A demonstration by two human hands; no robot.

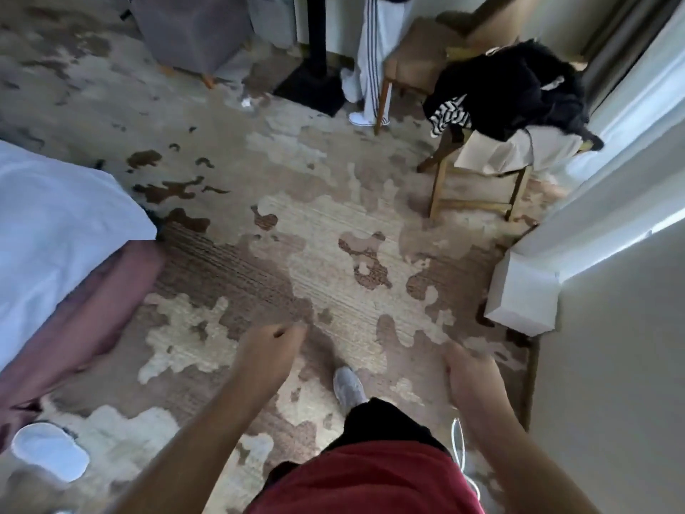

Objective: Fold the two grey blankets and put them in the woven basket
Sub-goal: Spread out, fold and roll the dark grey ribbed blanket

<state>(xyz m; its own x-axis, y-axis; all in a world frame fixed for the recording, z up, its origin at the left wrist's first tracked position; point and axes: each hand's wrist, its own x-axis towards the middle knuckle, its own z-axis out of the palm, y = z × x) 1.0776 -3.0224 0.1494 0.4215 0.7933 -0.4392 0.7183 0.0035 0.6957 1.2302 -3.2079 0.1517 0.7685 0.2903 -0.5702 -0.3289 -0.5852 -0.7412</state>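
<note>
At the bottom of the frame, over a patterned rug (326,231), both bare forearms reach forward and down. The left hand (272,346), lower centre, is loosely curled with thumb and fingers near each other, and holds nothing. The right hand (469,369), lower right, hangs with its fingers pointing down and somewhat relaxed; it too is empty, though motion blur hides exactly how far it is open. One shoe (348,389) shows between the hands.

No woven basket appears anywhere in view, and no folded blanket either. At upper left stands something grey (192,27) on short wooden legs; it looks like a fabric-covered stool or hamper, but I cannot tell whether it is a blanket draped over something. A bed (55,224) with white linen fills the left edge, with pinkish cloth (92,302) hanging below it. At upper right a wooden chair (478,202) carries dark clothing (519,87), and striped white trousers (374,50) hang near the top centre.

Judging from this, no part of the task shows as done: the blankets have yet to be found and picked up, then folded, and the basket has to be located.
</note>
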